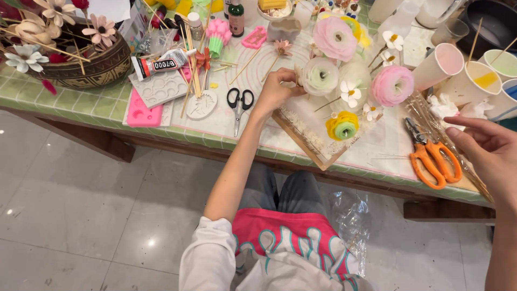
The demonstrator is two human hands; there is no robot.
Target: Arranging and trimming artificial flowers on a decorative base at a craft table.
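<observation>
White-green flower (320, 76) on a thin stick stands among other handmade flowers above the wooden board (301, 141), and the left hand (277, 89) pinches its stem, fingers closed together on it. Nearest to the person, right of the board, the right hand (484, 144) hangs open, fingers apart, holding nothing, just beside the orange cutters (431, 156). Left of the board lie black scissors (239, 102) and a pink mould (142, 113). On the board sits a yellow flower (343, 126). Behind the board stand two pink flowers (391, 85), and far left a bowl (97, 67) with flowers.
</observation>
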